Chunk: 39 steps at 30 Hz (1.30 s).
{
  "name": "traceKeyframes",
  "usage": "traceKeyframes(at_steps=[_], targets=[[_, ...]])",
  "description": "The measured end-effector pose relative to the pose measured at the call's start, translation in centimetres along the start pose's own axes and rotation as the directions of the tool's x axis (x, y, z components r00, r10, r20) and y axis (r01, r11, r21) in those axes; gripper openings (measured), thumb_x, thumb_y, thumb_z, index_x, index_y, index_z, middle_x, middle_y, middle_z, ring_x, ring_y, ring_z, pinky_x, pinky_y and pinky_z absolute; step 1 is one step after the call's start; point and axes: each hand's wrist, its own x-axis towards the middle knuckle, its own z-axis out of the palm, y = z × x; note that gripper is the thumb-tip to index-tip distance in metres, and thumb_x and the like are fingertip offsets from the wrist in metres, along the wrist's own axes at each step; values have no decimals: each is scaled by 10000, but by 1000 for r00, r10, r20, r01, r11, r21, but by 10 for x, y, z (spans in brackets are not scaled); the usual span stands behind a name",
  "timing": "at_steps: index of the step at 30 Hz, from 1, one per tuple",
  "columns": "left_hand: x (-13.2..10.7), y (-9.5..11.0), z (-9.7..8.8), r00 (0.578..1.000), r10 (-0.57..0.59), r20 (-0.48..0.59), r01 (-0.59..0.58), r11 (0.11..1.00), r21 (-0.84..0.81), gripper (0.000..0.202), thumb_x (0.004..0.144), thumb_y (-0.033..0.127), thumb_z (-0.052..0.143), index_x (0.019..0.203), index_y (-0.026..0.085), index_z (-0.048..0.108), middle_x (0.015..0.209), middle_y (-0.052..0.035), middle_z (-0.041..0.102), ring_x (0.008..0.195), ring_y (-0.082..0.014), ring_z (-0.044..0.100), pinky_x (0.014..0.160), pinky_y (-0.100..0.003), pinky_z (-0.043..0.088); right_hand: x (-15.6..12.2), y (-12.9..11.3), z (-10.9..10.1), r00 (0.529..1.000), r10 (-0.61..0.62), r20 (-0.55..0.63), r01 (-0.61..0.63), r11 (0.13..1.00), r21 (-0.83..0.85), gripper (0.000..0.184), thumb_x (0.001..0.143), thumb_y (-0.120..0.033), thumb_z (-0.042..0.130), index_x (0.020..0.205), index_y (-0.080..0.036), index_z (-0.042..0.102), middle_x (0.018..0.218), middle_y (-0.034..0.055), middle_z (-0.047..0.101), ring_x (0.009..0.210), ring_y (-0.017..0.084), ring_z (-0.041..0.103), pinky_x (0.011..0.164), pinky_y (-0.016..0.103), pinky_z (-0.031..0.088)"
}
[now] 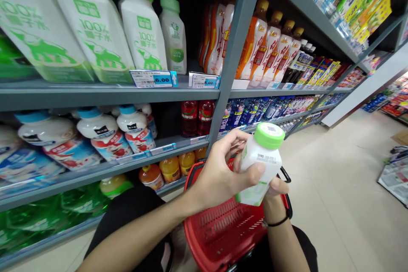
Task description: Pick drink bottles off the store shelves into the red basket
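Note:
A white bottle (262,165) with a bright green cap is held tilted between my two hands, above a red shopping basket (219,221). Small dark print shows below its cap. My left hand (228,170) grips the bottle from the left, its thumb lying across the front. From behind and below, my right hand (276,193) holds the right side; most of its fingers are hidden by the bottle. On the upper shelf at left stand similar white bottles (143,29) with green caps, marked 100%.
A price tag (154,79) reading 6.00 fronts the upper shelf. Orange-labelled bottles (255,46) stand past a grey shelf post (237,29). Blue-capped bottles (98,131) fill the shelf below. Pale tiled floor (331,187) runs along the right, and a white pillar (360,76) rises beyond the shelves.

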Motion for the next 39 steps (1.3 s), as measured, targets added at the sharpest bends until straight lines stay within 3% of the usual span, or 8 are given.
traceKeyframes(at_steps=[5,12,18,24,39], targets=[[1,-1,1,1000,-8,-6,8,1000,-2,499,719,402,965,1021,180,637,989,-46,743,924,-203,690,804,-274,536,2,2,0,998,-68,16,65,985,160,969,509,-736,859,1333,-277,639,1084,141,762,1012,407,754,845,572,670],[1,-2,0,1000,-2,2,2,1000,-20,486,724,374,962,1026,182,633,984,-37,732,925,-192,679,803,-263,527,1,3,-1,996,-72,-49,77,992,102,1036,497,-780,848,1366,-260,631,1085,133,777,944,406,765,842,567,669],[0,-1,0,1000,-5,7,5,999,-41,476,712,317,968,1028,182,639,985,-30,730,920,-185,667,807,-259,518,0,2,1,996,-89,-11,89,987,134,979,552,-752,838,1367,-245,645,1109,139,783,987,403,770,886,536,661],[0,-2,0,1000,8,9,-8,999,-47,471,721,316,967,1031,181,639,997,-27,728,922,-178,664,811,-255,508,0,9,-8,996,-81,-40,84,992,98,983,518,-792,834,1318,-247,662,993,117,779,913,387,768,824,533,675],[0,-2,0,1000,3,6,-3,999,-36,460,726,310,961,1035,186,644,994,-24,734,945,-190,676,809,-259,505,-2,13,-10,991,-129,17,126,983,133,875,628,-768,825,1316,-253,658,1084,130,781,995,389,770,906,539,662]])
